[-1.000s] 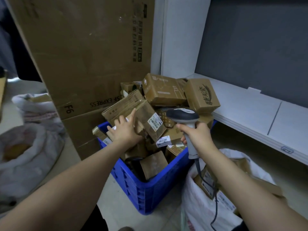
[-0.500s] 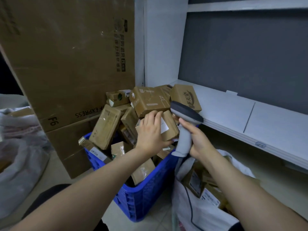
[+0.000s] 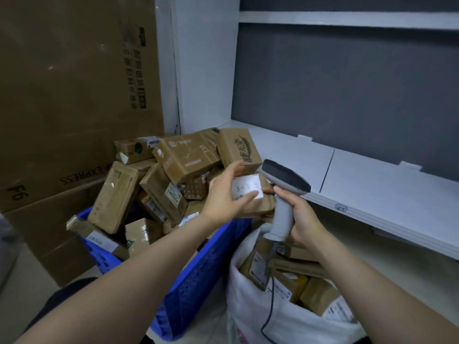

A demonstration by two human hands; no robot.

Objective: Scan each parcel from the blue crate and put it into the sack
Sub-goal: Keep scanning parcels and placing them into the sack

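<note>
Gripping a parcel [image 3: 258, 207] label-up in the left hand [image 3: 223, 197] above the blue crate [image 3: 198, 281], clutching the scanner [image 3: 285, 180] in the right hand [image 3: 301, 219] just beside it, risking a misread from the thumb [image 3: 244, 196] overlapping the label [image 3: 247, 186].

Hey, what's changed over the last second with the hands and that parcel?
The left hand lifted a small parcel off the pile in the crate and brought it rightward to the scanner. Its white label now faces up beside the scanner's head. The right hand kept gripping the scanner. The crate and the sack stayed put.
</note>
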